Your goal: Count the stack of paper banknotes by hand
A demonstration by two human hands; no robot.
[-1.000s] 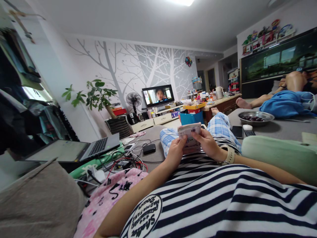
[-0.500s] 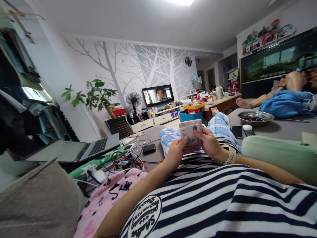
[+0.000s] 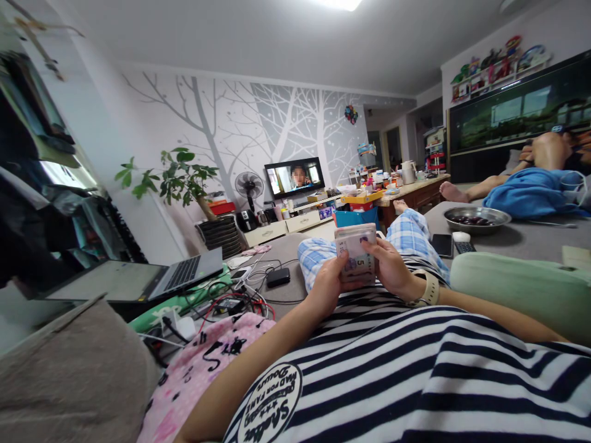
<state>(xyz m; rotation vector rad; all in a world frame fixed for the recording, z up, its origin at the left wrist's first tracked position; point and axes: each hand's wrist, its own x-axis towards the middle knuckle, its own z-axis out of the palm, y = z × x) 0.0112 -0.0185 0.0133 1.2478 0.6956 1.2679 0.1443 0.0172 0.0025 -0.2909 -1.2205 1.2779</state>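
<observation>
Over my striped shirt I hold a stack of banknotes (image 3: 354, 253) upright with both hands. My left hand (image 3: 329, 284) grips its lower left edge, thumb on the front note. My right hand (image 3: 390, 264) is closed on the right side, fingers curled over the front note. A pale watch band (image 3: 427, 289) circles my right wrist. My knees in blue checked trousers (image 3: 409, 237) rise just behind the notes.
An open laptop (image 3: 152, 278) and tangled cables (image 3: 231, 299) lie at my left. A metal bowl of dark fruit (image 3: 477, 218), a phone (image 3: 443, 245) and a remote sit at my right. Another person's legs (image 3: 508, 172) rest far right. A television (image 3: 294, 177) plays ahead.
The front note has slid across the stack under my fingers; the stack sits slightly higher and more to the right than a second ago. The rest stays still.
</observation>
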